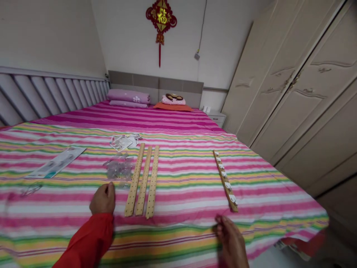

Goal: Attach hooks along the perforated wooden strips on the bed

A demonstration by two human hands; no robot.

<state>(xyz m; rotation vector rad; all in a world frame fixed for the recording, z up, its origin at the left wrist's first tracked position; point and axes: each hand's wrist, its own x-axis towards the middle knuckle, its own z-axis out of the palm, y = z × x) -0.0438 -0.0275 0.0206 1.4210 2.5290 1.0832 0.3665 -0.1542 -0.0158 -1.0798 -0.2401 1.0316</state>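
My left hand (102, 199), in a red sleeve, rests curled on the striped bedspread (178, 230), just left of the near ends of three perforated wooden strips (143, 180) lying side by side. Its fingers are closed and show nothing in them. A bag of small clear parts (119, 167) lies just beyond it. My right hand (230, 238) is blurred near the bed's front edge, its fingers bunched, a little below the near end of a wooden strip fitted with white hooks (225, 181).
A printed package card (57, 162), white wrappers (125, 142) and a thin cord (30, 190) lie on the bedspread. Pillows (128, 98) and a headboard (156, 87) stand at the far end, a slatted panel (47, 95) at left, a cream wardrobe (295, 82) at right.
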